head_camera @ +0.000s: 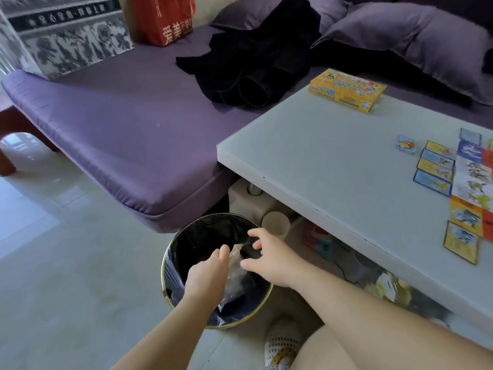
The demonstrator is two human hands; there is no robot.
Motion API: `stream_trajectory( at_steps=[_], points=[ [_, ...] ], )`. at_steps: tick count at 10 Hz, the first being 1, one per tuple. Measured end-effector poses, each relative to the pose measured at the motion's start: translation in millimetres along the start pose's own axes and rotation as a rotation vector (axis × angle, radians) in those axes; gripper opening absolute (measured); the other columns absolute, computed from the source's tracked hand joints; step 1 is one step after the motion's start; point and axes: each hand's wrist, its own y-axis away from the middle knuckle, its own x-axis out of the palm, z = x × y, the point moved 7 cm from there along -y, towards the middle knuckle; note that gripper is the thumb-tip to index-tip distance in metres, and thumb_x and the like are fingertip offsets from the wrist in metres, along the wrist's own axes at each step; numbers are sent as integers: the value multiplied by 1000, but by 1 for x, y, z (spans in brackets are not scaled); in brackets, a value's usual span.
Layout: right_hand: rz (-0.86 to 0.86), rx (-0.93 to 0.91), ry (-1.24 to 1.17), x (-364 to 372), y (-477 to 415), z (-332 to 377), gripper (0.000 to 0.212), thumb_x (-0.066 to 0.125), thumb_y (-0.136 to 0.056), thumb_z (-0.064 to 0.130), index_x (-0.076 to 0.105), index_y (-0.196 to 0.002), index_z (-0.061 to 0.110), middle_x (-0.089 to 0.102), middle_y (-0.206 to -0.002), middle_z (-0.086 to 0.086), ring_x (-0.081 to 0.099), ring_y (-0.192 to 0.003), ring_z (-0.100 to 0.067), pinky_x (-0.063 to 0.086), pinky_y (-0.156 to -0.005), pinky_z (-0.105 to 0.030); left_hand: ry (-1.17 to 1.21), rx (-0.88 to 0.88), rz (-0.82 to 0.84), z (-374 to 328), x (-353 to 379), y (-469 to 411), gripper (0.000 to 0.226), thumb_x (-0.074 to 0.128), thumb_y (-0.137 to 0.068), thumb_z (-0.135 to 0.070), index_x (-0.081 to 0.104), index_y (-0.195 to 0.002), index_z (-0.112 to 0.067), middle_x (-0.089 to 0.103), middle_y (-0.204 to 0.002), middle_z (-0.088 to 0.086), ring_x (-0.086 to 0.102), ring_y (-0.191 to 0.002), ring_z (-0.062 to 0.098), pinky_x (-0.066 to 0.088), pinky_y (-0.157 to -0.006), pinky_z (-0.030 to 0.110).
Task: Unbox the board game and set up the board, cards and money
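Game box (346, 90) sits on the table (320, 169), cards (436, 166) laid out. My left hand (205, 276) pinches a plastic wrapper (234, 275) over the bin (197, 236); right hand (272, 259) is spread open. I'd release it dead centre.

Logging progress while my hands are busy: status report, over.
Status: left grip pinching clear plastic wrapper over trash bin; right grip open beside it. Game box, cards on table. Nothing blocking the bin.
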Motion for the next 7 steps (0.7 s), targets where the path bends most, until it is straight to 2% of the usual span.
stream_trajectory(
  at_steps=[1,2,3,4,5,6,7],
  points=[
    [23,13,6,-2,-1,-7,66,60,-91,27,25,-146,28,37,-145,-2,40,-132,-18,36,-100,-27,-173,20,66,-1,26,-5,52,54,-89,-13,27,-133,-11,53,-120,-2,64,-100,23,39,-68,28],
    [26,22,8,-8,-3,-16,63,59,-91,27,26,-146,26,37,-146,-3,40,-132,-17,35,-97,-24,-296,59,153,1,48,-10,45,49,-92,-16,35,-135,-17,51,-126,2,53,-117,26,37,-90,35],
    [14,29,15,-14,-3,-22,60,58,-92,26,29,-144,25,38,-145,-2,42,-130,-16,37,-97,-24,-308,82,297,4,65,-9,60,53,-92,-23,26,-145,-15,27,-144,9,39,-126,27,35,-100,37],
    [-7,22,44,-18,-3,-24,55,58,-92,27,34,-142,24,40,-142,-1,45,-126,-16,37,-92,-23,-211,60,376,6,70,-11,64,54,-89,-25,26,-145,-12,18,-145,10,47,-121,27,38,-101,38],
    [0,23,75,-21,0,-24,49,57,-92,27,40,-138,24,43,-139,0,47,-124,-16,37,-90,-22,-205,81,410,3,57,-14,70,53,-85,-35,23,-145,-16,36,-140,6,45,-126,26,21,-112,49],
    [-4,2,101,-24,6,-15,43,57,-93,27,46,-134,23,50,-132,1,51,-118,-15,41,-89,-22,-138,95,345,-3,31,-21,62,52,-87,-29,28,-144,-20,44,-137,3,37,-131,27,12,-114,52],
    [-55,-31,97,-35,18,-1,38,56,-92,27,51,-129,22,57,-121,3,55,-106,-12,44,-86,-21,-39,88,246,-7,2,-24,49,45,-90,-19,37,-139,-24,47,-132,-1,45,-124,22,18,-113,45]
  ],
)
